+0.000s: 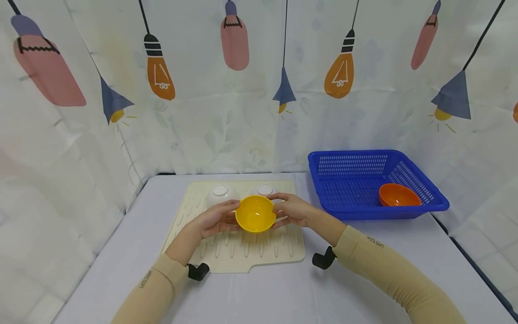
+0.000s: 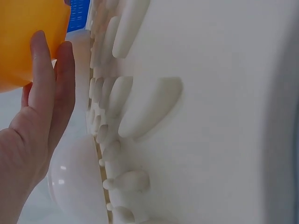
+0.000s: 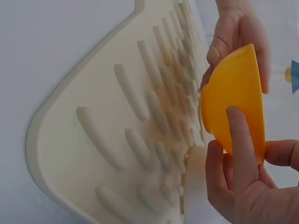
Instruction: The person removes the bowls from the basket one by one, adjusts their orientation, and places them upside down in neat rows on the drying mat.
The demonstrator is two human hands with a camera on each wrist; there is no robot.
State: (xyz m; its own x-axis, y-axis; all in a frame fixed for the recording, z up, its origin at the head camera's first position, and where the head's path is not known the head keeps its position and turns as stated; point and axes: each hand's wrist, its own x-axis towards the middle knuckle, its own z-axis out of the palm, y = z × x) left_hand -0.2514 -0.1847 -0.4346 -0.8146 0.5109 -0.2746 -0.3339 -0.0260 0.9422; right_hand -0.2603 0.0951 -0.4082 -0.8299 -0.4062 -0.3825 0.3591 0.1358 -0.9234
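Both hands hold a yellow bowl [image 1: 255, 215] between them over a cream ridged drying mat [image 1: 271, 258]. My left hand [image 1: 218, 219] grips its left side, thumb at the rim and fingers along the outer wall. On the opposite side my right hand [image 1: 293, 210] pinches the rim, its thumb on top and fingers around the outside. The right wrist view shows the yellow bowl [image 3: 236, 95] from the side, its foot facing the mat. Behind the hands, two white bowls stand upside down on the mat: one at left [image 1: 221, 192], one at right [image 1: 265, 189], each partly hidden.
A blue perforated basket [image 1: 336, 211] stands at the back right of the table, with an orange bowl [image 1: 398, 195] in its right part. White cloth covers the table [image 1: 259, 297]. A printed curtain [image 1: 259, 135] hangs behind and at both sides.
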